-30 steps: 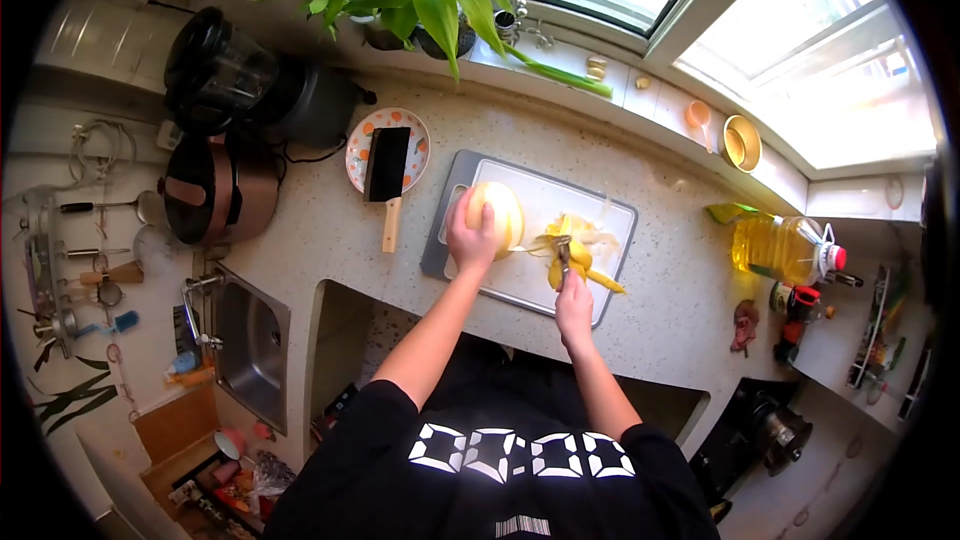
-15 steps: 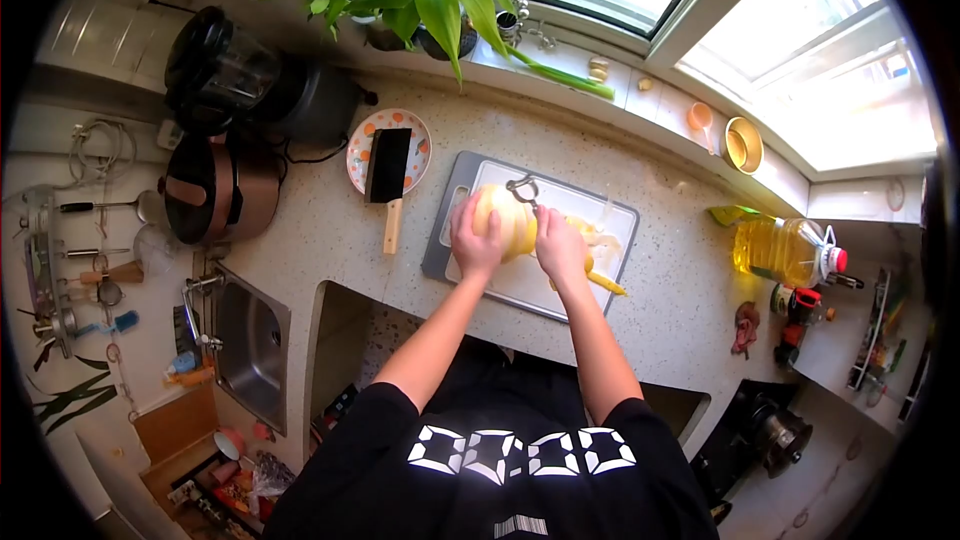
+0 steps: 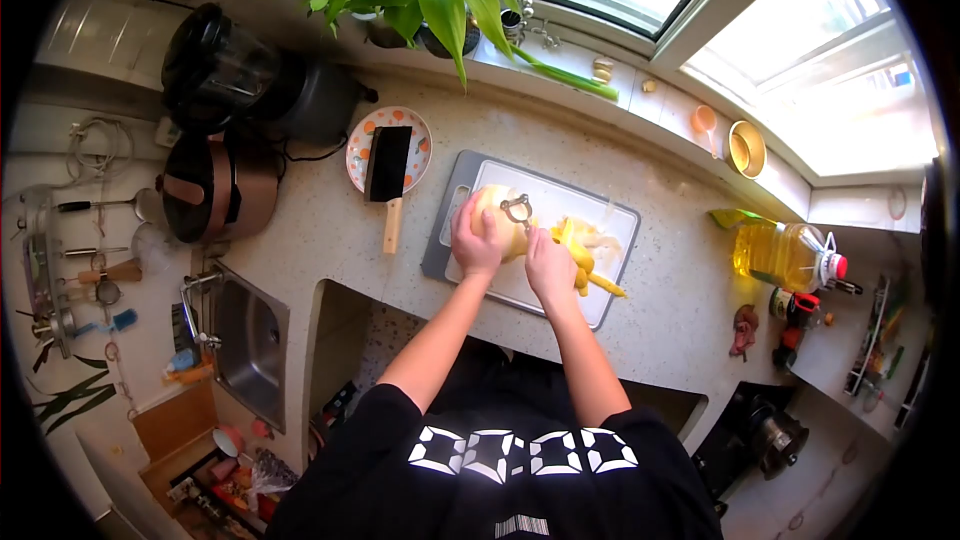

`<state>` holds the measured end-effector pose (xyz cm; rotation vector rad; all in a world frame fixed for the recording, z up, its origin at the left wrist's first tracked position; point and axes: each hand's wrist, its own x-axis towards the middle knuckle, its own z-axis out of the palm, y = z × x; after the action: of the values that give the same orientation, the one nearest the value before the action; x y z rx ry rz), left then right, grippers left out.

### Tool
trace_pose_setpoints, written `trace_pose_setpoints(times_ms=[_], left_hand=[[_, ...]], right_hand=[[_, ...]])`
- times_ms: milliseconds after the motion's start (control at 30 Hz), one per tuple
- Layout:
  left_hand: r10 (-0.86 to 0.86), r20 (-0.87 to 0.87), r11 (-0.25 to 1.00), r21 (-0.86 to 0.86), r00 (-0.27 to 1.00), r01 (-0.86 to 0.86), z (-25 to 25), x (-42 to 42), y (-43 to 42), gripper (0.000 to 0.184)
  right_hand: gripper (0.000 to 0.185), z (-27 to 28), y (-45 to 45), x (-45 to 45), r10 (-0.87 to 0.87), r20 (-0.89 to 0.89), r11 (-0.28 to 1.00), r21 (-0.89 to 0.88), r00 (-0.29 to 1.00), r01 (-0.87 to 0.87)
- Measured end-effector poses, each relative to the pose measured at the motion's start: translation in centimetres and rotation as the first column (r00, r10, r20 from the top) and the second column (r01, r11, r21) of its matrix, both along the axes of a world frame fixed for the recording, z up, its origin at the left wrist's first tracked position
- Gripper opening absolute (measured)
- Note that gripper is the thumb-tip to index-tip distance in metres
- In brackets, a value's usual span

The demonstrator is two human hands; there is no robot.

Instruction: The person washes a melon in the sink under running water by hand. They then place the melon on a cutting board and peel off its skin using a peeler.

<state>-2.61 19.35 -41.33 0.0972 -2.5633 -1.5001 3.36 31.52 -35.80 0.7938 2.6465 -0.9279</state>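
My left hand (image 3: pixel 478 243) holds a pale, rounded fruit or vegetable (image 3: pixel 491 202) over the left part of a white cutting board (image 3: pixel 540 190) with a grey edge. A metal peeler (image 3: pixel 517 209) is in my right hand (image 3: pixel 549 262), its head against the right side of the pale piece. Yellow peelings (image 3: pixel 580 253) lie on the board just right of my right hand, and one strip (image 3: pixel 606 285) reaches the board's right edge.
Left of the board, a cleaver (image 3: pixel 389 165) rests across a patterned plate (image 3: pixel 419 138). A sink (image 3: pixel 250 345) is at lower left, a cooker (image 3: pixel 220 187) and blender (image 3: pixel 215 70) at upper left. An oil bottle (image 3: pixel 780 252) lies at right, near the window sill.
My right hand has moved left and up with the peeler, from the peelings to the pale piece. In the last half second it has shifted slightly down and left.
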Motion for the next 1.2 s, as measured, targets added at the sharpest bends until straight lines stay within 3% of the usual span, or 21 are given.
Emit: trace_pose_setpoints(times_ms=[100,367,667,733,767,800,867,900,967,1033,1133,1200], left_hand=[[-0.029,-0.057,0.997,-0.074,0.998,0.024,0.4,0.2,0.1,0.039],[0.069,0.122,0.997,0.024,0.99,-0.072,1.2,-0.5,0.4,0.036],[0.153,0.193,0.988,-0.035,0.969,-0.149,1.4,-0.6,1.4,0.036],[0.156,0.185,0.988,-0.028,0.97,-0.154,1.5,-0.9,1.4,0.036],[0.153,0.169,0.988,-0.019,0.974,-0.152,1.5,-0.8,1.4,0.036],[0.149,0.153,0.989,-0.008,0.977,-0.149,1.4,-0.6,1.5,0.035],[0.14,0.151,0.99,-0.016,0.979,-0.139,1.3,-0.5,1.5,0.036],[0.137,0.148,0.991,-0.02,0.979,-0.135,1.2,-0.6,1.4,0.036],[0.134,0.144,0.991,-0.013,0.98,-0.133,1.2,-0.7,1.4,0.036],[0.126,0.136,0.992,-0.012,0.983,-0.126,1.1,-0.6,1.4,0.036],[0.106,0.117,0.994,-0.015,0.987,-0.105,1.0,-0.6,1.2,0.036],[0.09,0.107,0.996,-0.014,0.99,-0.089,0.9,-0.5,1.1,0.036]], right_hand=[[0.047,-0.3,-0.8,1.3,-0.045,-0.053,0.999,0.005,0.998,0.046],[0.042,-1.0,-3.2,6.3,-0.097,-0.046,0.995,-0.007,0.994,0.097],[0.04,-4.4,-5.2,12.3,-0.028,0.151,0.999,-0.036,0.988,0.034],[0.039,-6.8,-5.1,13.4,-0.246,-0.102,0.964,-0.126,0.964,0.232],[0.039,-8.3,-5.0,14.1,-0.358,-0.214,0.928,-0.189,0.909,0.321],[0.038,-8.7,-4.2,13.3,-0.571,-0.139,0.776,-0.414,0.809,0.476],[0.042,-6.6,-2.5,11.9,-0.809,0.132,0.331,-0.704,0.574,0.628],[0.045,-4.9,-1.8,10.5,-0.844,0.301,0.06,-0.77,0.444,0.636],[0.036,-5.3,-1.2,8.3,-0.779,-0.019,0.44,-0.728,0.627,0.525],[0.039,-6.9,-0.8,6.0,-0.531,-0.383,0.813,-0.481,0.756,0.327],[0.05,-6.7,-0.9,1.2,-0.458,-0.383,0.774,-0.615,0.802,0.148],[0.051,-5.4,-0.7,-0.6,-0.462,-0.208,0.688,-0.698,0.862,0.201]])
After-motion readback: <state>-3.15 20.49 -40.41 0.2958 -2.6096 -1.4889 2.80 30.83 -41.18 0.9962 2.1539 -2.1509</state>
